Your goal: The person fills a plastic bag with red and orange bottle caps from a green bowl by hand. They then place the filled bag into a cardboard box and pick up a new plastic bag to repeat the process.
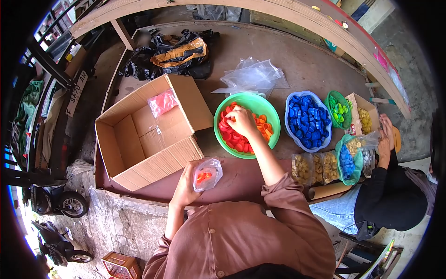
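Note:
A clear plastic bag [207, 175] with a few orange-red bottle caps at its bottom is held by my left hand [186, 182], close to the table's front edge. My right hand [242, 122] reaches into a round green basin [275, 122], fingers bent together among the red bottle caps [239, 143]. What those fingertips hold, if anything, is hidden. Orange bottle caps [265, 128] lie on the basin's right side. Left of the basin stands an open cardboard box [127, 139], where a filled bag of pinkish-red contents [162, 103] rests.
Empty clear bags [258, 74] and a black plastic sack [174, 53] lie behind. On the right are a tub of blue caps [309, 122], a green basket [338, 109], bags of yellowish caps [316, 168] and another person's hands [384, 139]. A wooden rail [297, 8] spans the back.

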Action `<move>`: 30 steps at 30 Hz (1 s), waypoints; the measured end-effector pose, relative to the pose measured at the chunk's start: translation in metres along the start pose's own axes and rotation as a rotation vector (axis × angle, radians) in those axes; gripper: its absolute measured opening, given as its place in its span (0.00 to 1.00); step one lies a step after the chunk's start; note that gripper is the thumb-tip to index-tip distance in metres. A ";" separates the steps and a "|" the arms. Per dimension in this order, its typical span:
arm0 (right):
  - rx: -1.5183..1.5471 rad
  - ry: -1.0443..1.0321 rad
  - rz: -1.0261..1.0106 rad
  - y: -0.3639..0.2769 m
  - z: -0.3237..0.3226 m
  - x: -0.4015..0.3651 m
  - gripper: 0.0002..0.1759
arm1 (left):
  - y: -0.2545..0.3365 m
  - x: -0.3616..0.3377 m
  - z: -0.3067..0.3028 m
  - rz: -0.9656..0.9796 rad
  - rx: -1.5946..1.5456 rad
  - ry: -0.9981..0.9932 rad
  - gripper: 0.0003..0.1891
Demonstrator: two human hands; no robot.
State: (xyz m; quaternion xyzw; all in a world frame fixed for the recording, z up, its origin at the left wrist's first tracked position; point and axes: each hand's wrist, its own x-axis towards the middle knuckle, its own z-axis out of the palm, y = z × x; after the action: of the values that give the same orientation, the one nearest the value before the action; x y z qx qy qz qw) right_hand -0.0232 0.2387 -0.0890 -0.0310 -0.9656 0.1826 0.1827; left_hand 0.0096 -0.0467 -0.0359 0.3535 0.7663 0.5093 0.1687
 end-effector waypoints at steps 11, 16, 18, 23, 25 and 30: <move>0.609 0.249 0.153 -0.081 -0.077 -0.030 0.06 | 0.006 0.001 0.001 0.019 -0.029 0.002 0.33; 0.253 -0.037 -0.229 -0.130 -0.081 -0.061 0.06 | 0.000 0.001 0.001 0.014 0.014 -0.008 0.33; 0.330 -0.027 -0.235 -0.123 -0.072 -0.063 0.07 | 0.001 0.002 0.001 0.021 0.006 -0.002 0.33; 0.252 0.151 0.223 -0.030 -0.047 -0.045 0.08 | 0.002 0.003 -0.001 0.006 -0.004 0.006 0.33; 0.080 0.069 0.253 0.011 -0.036 -0.046 0.10 | 0.003 0.004 0.000 -0.004 -0.005 0.004 0.33; -0.134 -0.221 0.169 0.027 -0.024 -0.033 0.18 | 0.002 0.003 0.001 -0.007 0.015 0.006 0.33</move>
State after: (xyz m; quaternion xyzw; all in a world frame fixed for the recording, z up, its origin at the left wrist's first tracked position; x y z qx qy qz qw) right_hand 0.0162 0.2676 -0.0889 -0.1042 -0.9837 0.1349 0.0569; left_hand 0.0084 -0.0433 -0.0344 0.3507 0.7717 0.5040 0.1657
